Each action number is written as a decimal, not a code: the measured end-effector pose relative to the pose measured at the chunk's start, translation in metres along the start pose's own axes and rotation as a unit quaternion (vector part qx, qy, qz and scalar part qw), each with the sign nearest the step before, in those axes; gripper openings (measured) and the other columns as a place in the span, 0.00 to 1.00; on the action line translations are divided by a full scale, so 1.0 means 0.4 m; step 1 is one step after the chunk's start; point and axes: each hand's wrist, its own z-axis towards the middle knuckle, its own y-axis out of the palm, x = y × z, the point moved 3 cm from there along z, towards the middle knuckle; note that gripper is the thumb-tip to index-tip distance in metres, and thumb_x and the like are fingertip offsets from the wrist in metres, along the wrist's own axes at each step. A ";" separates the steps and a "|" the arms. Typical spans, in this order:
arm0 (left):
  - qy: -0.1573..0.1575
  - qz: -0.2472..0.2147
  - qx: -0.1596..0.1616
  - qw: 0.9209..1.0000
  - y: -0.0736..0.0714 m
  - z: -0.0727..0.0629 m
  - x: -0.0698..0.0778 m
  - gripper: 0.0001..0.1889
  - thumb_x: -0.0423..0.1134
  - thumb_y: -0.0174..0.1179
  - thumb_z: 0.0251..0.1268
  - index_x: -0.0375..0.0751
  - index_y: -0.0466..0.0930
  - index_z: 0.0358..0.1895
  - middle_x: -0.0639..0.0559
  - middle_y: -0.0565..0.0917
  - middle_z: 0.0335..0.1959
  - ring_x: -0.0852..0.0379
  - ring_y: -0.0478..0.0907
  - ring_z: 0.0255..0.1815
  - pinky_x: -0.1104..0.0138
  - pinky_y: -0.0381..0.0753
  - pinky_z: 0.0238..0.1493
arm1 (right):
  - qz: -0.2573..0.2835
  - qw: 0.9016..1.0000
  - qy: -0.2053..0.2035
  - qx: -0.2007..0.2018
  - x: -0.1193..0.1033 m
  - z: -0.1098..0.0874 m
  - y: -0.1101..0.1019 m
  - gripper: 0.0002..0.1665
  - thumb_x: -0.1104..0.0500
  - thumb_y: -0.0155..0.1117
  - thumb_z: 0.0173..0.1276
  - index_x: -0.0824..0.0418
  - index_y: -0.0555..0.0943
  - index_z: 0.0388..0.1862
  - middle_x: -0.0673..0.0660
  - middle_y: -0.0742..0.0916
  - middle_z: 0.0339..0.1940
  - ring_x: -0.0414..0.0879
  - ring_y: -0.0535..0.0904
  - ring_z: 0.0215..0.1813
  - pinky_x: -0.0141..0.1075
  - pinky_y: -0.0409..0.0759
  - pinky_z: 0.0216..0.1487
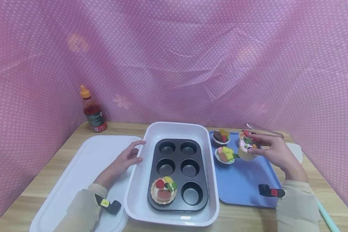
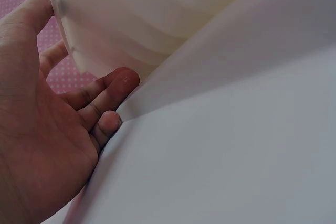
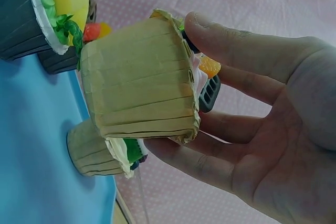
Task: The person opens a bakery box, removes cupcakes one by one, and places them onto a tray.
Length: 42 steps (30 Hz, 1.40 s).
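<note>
My right hand [image 1: 274, 149] grips a cupcake [image 3: 139, 82] by its upper edge, between the thumb and fingers. The cupcake has a pale pleated wrapper and topping with orange and dark pieces, and is held tilted over the blue tray [image 1: 243, 190]. Behind it, another pale-wrapped cupcake [image 3: 92, 148] stands on the tray. At the left rim of a white tub [image 1: 214, 193], my left hand [image 1: 123, 162] rests with the index finger and thumb spread along the edge. Inside the tub lies a dark muffin pan [image 1: 178, 182]; a fruit-topped cupcake [image 1: 163, 190] sits in its front left cup.
Two dark-wrapped cupcakes, one fruit-topped [image 1: 224, 156] and one behind it [image 1: 221, 137], stand on the tray's left. A white lid [image 1: 84, 167] lies left of the tub. A sauce bottle [image 1: 94, 112] stands back left. Metal tongs [image 1: 265, 130] and a spatula [image 1: 295, 152] lie right.
</note>
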 end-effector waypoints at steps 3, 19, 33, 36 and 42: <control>-0.005 0.004 0.002 1.000 0.000 0.000 0.000 0.31 0.38 0.57 0.73 0.51 0.58 0.76 0.32 0.80 0.58 0.41 0.81 0.58 0.43 0.77 0.63 | -0.001 1.000 0.003 -0.003 0.005 0.001 -0.001 0.41 0.45 0.75 0.62 0.58 0.75 0.71 0.68 0.80 0.67 0.69 0.76 0.65 0.66 0.73 0.59; -0.001 0.003 0.001 1.000 0.000 -0.001 0.002 0.32 0.38 0.57 0.73 0.50 0.58 0.76 0.30 0.79 0.58 0.38 0.80 0.59 0.44 0.79 0.62 | 0.002 1.000 0.017 -0.014 0.018 0.000 0.000 0.43 0.44 0.74 0.62 0.61 0.73 0.72 0.69 0.79 0.67 0.70 0.74 0.66 0.68 0.71 0.60; 0.006 0.008 0.001 1.000 0.000 0.000 0.003 0.32 0.37 0.57 0.72 0.49 0.58 0.76 0.29 0.79 0.59 0.36 0.80 0.60 0.43 0.78 0.62 | -0.003 1.000 0.023 -0.016 0.032 -0.001 -0.001 0.44 0.44 0.74 0.62 0.62 0.73 0.72 0.70 0.80 0.66 0.70 0.74 0.66 0.67 0.72 0.60; 0.003 0.009 0.001 1.000 0.000 -0.001 0.004 0.32 0.37 0.57 0.73 0.50 0.58 0.76 0.29 0.79 0.59 0.36 0.79 0.60 0.43 0.78 0.63 | -0.001 1.000 0.022 -0.015 0.034 0.000 0.000 0.44 0.45 0.75 0.62 0.63 0.73 0.72 0.70 0.81 0.65 0.70 0.74 0.66 0.66 0.73 0.59; -0.003 0.017 0.002 1.000 -0.001 -0.004 0.006 0.32 0.38 0.57 0.73 0.51 0.58 0.76 0.30 0.79 0.60 0.37 0.79 0.61 0.41 0.77 0.64 | 0.002 0.999 0.039 -0.024 0.042 0.004 0.001 0.45 0.45 0.75 0.62 0.65 0.71 0.72 0.71 0.79 0.66 0.71 0.72 0.67 0.68 0.73 0.59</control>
